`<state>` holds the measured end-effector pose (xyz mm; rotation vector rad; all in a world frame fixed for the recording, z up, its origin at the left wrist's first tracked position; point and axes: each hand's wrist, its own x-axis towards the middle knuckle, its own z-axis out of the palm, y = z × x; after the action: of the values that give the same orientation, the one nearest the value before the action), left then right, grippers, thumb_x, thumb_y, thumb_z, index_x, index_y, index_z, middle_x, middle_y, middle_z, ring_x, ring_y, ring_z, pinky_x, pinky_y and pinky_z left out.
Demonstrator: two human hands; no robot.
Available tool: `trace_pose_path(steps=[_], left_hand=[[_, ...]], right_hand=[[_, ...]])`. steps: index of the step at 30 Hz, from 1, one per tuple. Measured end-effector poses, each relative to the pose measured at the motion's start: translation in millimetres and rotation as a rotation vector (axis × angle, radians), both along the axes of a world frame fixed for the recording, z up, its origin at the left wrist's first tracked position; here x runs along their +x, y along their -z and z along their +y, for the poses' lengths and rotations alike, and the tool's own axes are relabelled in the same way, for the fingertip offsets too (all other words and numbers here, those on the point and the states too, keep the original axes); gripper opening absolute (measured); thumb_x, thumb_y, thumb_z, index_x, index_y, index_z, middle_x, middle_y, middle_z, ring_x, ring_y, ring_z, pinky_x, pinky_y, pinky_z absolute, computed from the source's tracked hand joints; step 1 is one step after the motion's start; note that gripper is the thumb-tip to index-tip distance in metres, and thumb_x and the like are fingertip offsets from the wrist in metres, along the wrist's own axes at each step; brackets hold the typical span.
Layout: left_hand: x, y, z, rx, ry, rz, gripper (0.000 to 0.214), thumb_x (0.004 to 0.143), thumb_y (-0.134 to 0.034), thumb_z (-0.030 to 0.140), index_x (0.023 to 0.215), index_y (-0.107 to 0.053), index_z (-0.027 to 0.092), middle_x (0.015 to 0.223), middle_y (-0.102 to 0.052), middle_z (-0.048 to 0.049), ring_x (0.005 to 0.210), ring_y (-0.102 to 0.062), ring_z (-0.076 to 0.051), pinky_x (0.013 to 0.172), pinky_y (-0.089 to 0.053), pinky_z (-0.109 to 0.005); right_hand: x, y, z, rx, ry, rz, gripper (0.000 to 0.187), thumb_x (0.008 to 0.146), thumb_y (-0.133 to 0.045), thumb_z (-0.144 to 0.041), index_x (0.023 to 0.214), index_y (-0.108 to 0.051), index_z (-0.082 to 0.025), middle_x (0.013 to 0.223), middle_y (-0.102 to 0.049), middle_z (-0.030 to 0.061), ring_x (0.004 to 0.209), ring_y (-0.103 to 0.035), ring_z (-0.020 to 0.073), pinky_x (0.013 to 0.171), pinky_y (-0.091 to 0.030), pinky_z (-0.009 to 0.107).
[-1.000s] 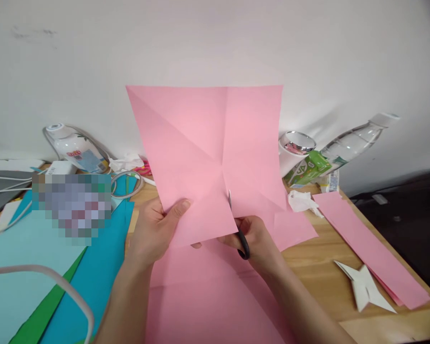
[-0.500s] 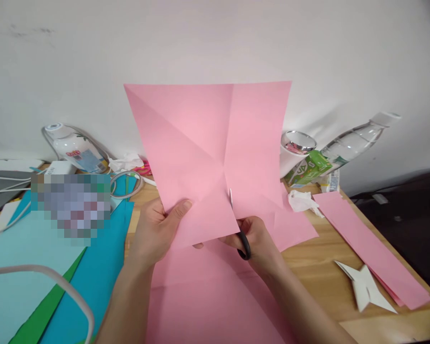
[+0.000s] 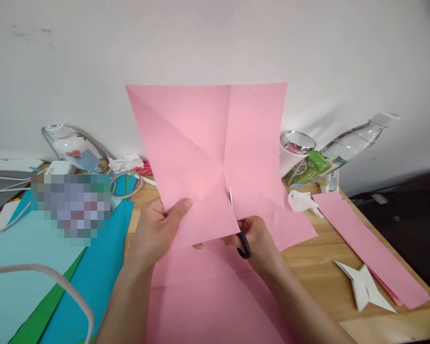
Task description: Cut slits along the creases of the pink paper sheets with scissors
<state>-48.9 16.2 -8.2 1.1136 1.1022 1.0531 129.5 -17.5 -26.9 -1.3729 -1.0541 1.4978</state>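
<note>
A creased pink paper sheet point(image 3: 186, 129) is held up over the desk, slit from its lower edge partway toward the middle. My left hand point(image 3: 157, 229) pinches its lower left part, thumb on the front and fingers behind. My right hand point(image 3: 256, 241) grips black-handled scissors point(image 3: 244, 246) at the slit. One blade shows in front of the paper; the other is hidden behind it. More pink paper point(image 3: 208, 306) lies below my hands, and another pink piece point(image 3: 297, 227) is behind the right hand.
Pink strips point(image 3: 372, 248) and a folded white paper star point(image 3: 364, 286) lie at right. Behind are a clear bottle point(image 3: 358, 138), a green carton point(image 3: 310, 168), a white cup point(image 3: 290, 160) and crumpled tissue point(image 3: 303, 200). Blue sheets point(image 3: 103, 258), a white cable point(image 3: 68, 286) and a white bottle point(image 3: 79, 148) are left.
The right part of the held sheet has shifted slightly left and bends a little more. Both hands and the scissors stay nearly in place.
</note>
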Motion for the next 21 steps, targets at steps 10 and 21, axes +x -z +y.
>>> trace_pose_path(steps=[10,21], left_hand=[[-0.5,0.7,1.1,0.007,-0.006,0.009,0.023,0.072,-0.065,0.04,0.071,-0.064,0.017,0.055,-0.064,-0.0007,0.035,-0.06,-0.021,0.03,-0.051,-0.034],[0.4,-1.5,0.1,0.008,-0.005,-0.012,0.021,0.075,-0.064,0.038,0.07,-0.064,0.017,0.055,-0.065,-0.0006,0.036,-0.061,-0.022,0.03,-0.051,-0.034]], right_hand=[[-2.4,-0.5,0.6,0.035,0.05,-0.052,0.013,0.054,-0.057,-0.018,0.048,-0.046,-0.017,0.046,-0.04,-0.0053,0.048,-0.031,0.0083,0.047,-0.024,0.023],[-3.6,-4.5,2.1,0.051,0.07,0.001,0.016,0.052,-0.062,-0.015,0.048,-0.047,-0.017,0.043,-0.044,-0.0063,0.044,-0.035,0.0074,0.042,-0.028,0.021]])
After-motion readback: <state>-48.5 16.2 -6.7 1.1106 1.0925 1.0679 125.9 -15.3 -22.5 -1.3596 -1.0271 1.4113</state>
